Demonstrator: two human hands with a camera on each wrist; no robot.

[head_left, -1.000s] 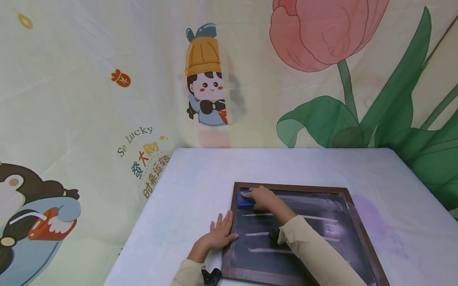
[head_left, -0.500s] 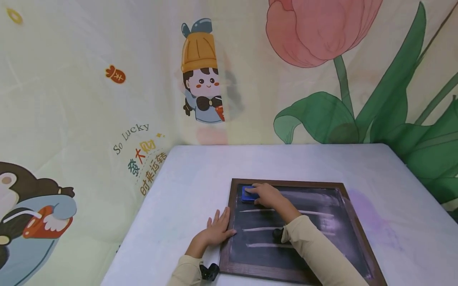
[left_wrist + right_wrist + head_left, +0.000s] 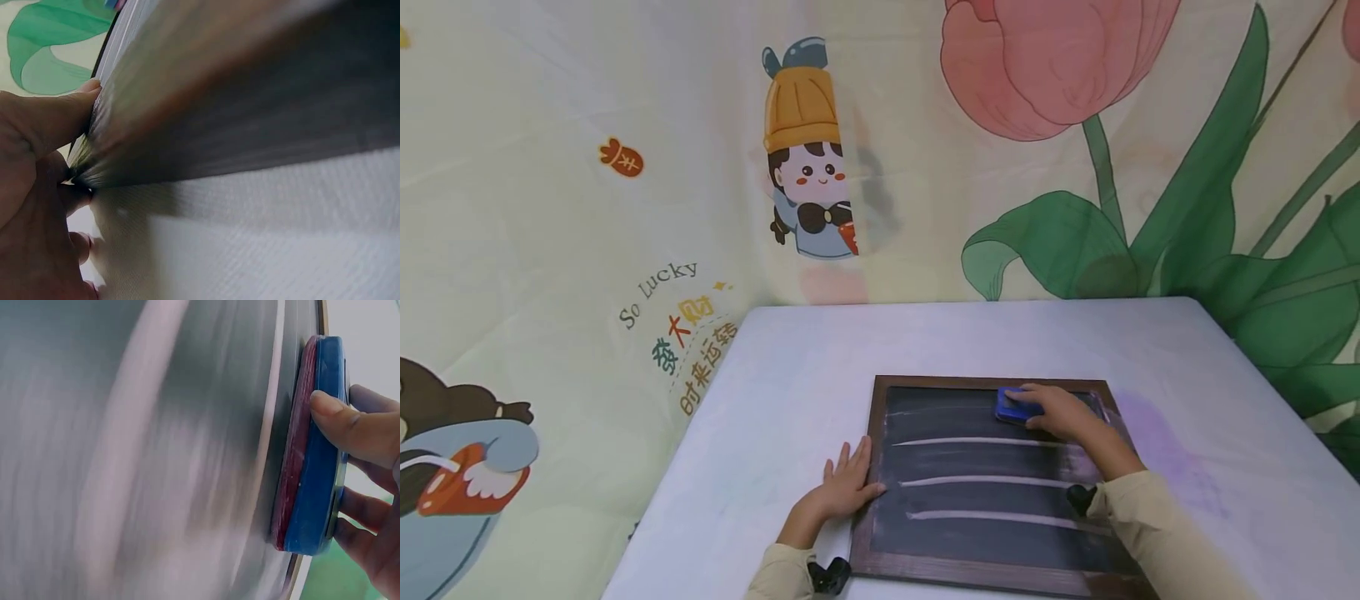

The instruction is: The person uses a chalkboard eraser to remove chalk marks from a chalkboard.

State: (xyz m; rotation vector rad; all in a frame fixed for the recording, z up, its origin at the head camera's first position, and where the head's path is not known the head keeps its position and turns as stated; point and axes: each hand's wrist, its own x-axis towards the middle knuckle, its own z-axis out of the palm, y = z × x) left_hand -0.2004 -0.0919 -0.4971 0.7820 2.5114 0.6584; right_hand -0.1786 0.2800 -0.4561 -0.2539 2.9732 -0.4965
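Note:
A small chalkboard with a dark wooden frame lies flat, and three white chalk lines run across it. Near its far edge my right hand grips a blue chalkboard eraser. In the right wrist view the eraser shows a reddish felt pad against the board, thumb on one side and fingers on the other. My left hand rests at the frame's left side with fingers straight and spread. The left wrist view shows the thumb on the frame and the other fingers along its outer side.
The board lies on a white-covered table with a faint purple stain to its right. Behind and to the left hangs a printed cloth with cartoon figures and a tulip. A black wrist camera sits by the left sleeve.
My right hand has slid the eraser from the board's upper left corner to the right along the top, leaving only faint smears behind it. The left hand holds its place.

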